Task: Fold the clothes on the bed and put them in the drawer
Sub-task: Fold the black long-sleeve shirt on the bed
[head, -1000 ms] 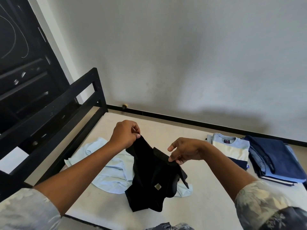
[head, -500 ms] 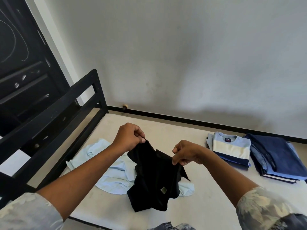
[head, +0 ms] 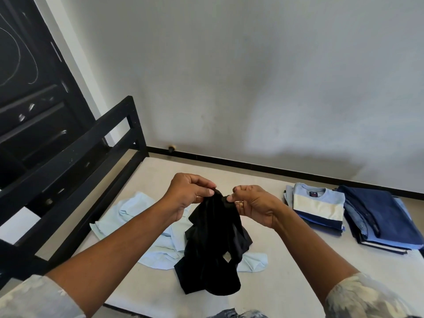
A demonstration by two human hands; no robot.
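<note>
I see my left grip (head: 190, 193) and right grip (head: 254, 205) now closer together, both pinching the black shirt (head: 213, 244) between them.

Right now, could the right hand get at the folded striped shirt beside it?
Probably yes: nothing lies between the right hand and the striped shirt, but its fingers pinch the black garment, so it must let go first.
</note>
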